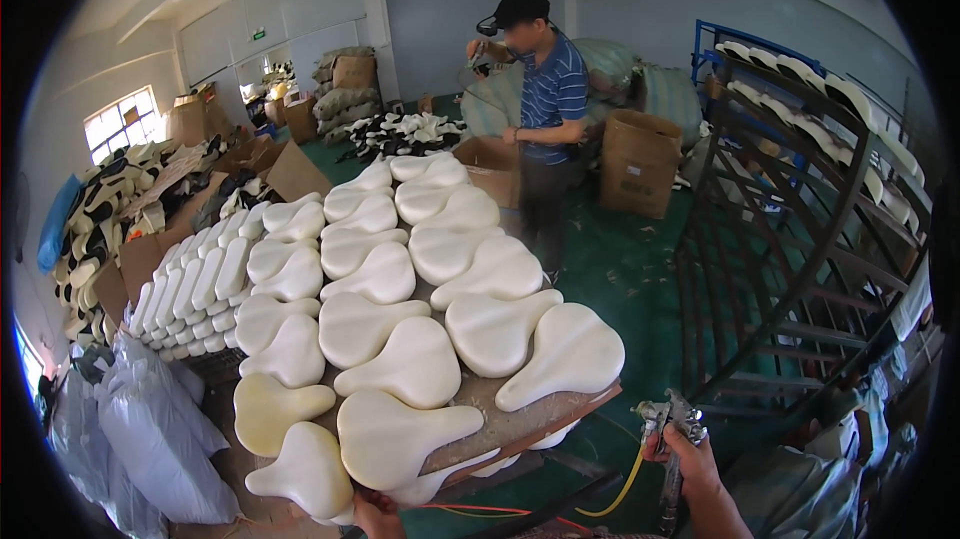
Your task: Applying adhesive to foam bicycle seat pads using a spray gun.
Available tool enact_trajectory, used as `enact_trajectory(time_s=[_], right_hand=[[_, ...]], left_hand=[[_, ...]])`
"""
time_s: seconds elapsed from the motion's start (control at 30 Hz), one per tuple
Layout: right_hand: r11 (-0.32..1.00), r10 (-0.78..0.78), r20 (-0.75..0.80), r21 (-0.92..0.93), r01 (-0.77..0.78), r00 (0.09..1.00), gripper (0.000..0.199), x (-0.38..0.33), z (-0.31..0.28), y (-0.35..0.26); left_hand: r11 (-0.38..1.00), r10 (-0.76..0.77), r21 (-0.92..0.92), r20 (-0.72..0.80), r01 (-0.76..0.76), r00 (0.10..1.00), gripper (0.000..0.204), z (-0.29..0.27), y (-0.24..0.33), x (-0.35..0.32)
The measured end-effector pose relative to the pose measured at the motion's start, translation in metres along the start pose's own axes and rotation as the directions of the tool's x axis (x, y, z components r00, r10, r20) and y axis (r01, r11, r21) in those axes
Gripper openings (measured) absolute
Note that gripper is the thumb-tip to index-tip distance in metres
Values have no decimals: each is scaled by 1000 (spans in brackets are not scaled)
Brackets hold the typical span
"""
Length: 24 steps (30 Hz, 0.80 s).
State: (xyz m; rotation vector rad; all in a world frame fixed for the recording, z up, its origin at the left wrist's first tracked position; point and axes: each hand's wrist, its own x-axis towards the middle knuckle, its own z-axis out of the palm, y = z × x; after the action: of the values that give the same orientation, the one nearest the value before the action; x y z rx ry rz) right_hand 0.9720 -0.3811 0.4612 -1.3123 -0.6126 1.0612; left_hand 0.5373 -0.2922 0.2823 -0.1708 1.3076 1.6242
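Observation:
At the lower edge my left hand (pixel 376 516) is closed at the rim of the nearest white bicycle saddle pad (pixel 303 469); part of its fingers is hidden. My right hand (pixel 690 456) grips a metal spray gun (pixel 668 419) off the table's right corner, with a yellow hose (pixel 622 491) hanging beside it. Rows of cream-white saddle pads cover the worktable (pixel 462 454). Close to my left hand lie a larger saddle pad (pixel 395 439) and a yellower one (pixel 272 413).
Across the table a person (pixel 548 89) in a cap and blue striped shirt raises a tool. A dark metal rack (pixel 815 269) holding pads stands right. Grey plastic sacks (pixel 150 429) lean at the left, beside stacked oblong pads (pixel 205 279). Cardboard boxes (pixel 640 164) stand farther back.

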Motion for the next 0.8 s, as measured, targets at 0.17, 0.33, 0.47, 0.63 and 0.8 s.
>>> enact_trajectory(time_s=[0.17, 0.33, 0.47, 0.63, 0.8], right_hand=[[999, 21, -36, -32, -22, 999, 20, 2, -6, -1], [1000, 0, -61, -26, -2, 998, 20, 3, -7, -2], [1000, 12, -85, -21, -14, 996, 19, 0, -9, -5], [1000, 11, -81, -25, -13, 997, 17, 2, -4, -1], [999, -14, -61, -45, 11, 998, 15, 15, -7, 11]], left_hand=[[999, 33, 12, -5, -33, 999, 24, 11, 0, -11], [994, 92, 43, 103, -97, 990, 27, 25, 5, -15], [987, 155, -55, 86, -150, 984, 25, -1, -3, 21], [983, 164, -96, 105, -155, 981, 20, 25, 14, -20], [985, 160, -87, 150, -149, 976, 24, 27, 10, -5]])
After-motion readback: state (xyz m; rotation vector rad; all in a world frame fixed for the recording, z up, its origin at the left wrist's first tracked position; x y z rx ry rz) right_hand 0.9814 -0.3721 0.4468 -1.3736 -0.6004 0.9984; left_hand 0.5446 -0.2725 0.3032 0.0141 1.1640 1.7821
